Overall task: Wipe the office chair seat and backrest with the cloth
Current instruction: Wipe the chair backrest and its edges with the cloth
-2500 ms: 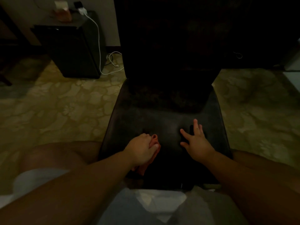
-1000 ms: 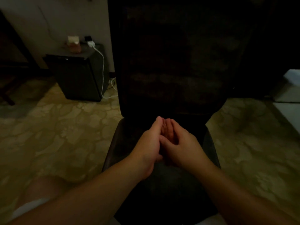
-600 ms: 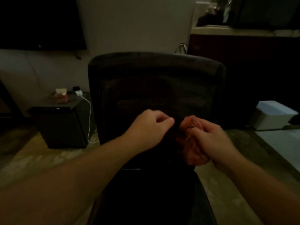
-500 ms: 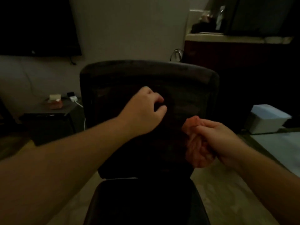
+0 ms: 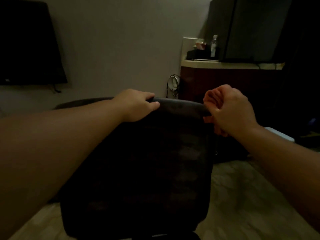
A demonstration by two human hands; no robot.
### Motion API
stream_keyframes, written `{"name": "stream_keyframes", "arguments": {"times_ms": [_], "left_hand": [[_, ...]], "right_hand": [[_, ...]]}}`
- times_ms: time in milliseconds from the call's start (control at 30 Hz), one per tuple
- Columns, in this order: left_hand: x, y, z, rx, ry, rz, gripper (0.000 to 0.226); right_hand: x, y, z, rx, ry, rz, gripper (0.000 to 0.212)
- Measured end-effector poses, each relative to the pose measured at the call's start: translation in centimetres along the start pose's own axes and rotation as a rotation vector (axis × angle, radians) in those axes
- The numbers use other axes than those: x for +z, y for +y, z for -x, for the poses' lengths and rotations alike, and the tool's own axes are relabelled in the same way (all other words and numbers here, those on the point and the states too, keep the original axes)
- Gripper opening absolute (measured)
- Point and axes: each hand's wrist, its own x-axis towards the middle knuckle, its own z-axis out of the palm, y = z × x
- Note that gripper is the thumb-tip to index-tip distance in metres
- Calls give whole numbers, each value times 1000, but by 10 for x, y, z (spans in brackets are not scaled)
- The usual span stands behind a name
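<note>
A dim room: a pale wall behind, a dark screen (image 5: 29,42) on it at the left, a counter (image 5: 230,64) at the right carrying a bottle (image 5: 214,46), and patterned floor (image 5: 242,196) below. The chair's backrest (image 5: 147,161) stands upright in the middle, and its top edge (image 5: 180,103) runs left to right between the two hands.

The left hand (image 5: 136,105) grips the top edge towards its left end, fingers curled over the rim and thumb on the near face. The right hand (image 5: 230,110) is at the right corner, fingers closed round a bunched orange cloth (image 5: 212,98), which shows above and below the fist and touches the corner. The seat is out of view below.

The cloth sits at one end of the edge's long axis, so the wipe probably runs leftwards along the rim towards the left hand, or down the near face. The right hand is the working one; the left seems to steady the chair against turning. How much of the backrest is already wiped cannot be told in this light.
</note>
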Motion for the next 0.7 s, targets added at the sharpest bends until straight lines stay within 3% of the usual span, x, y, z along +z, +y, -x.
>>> {"name": "stream_keyframes", "arguments": {"times_ms": [167,267,433,567,700], "left_hand": [[1,-9,-3,26,-19,31,65],[6,-11,-5,54,-7,-5,68],[13,-15,-5,80,6,-17,81],[14,-9,-7,66,5,-39,98],[12,-16,-5,66,0,-33,94]], "right_hand": [[29,12,-22,52,-32,-28,30],[40,17,-6,-102,17,65,26],[22,45,1,-335,-67,181,29],[19,21,-24,-62,-71,74,24],[30,2,-3,-107,-217,40,21]]}}
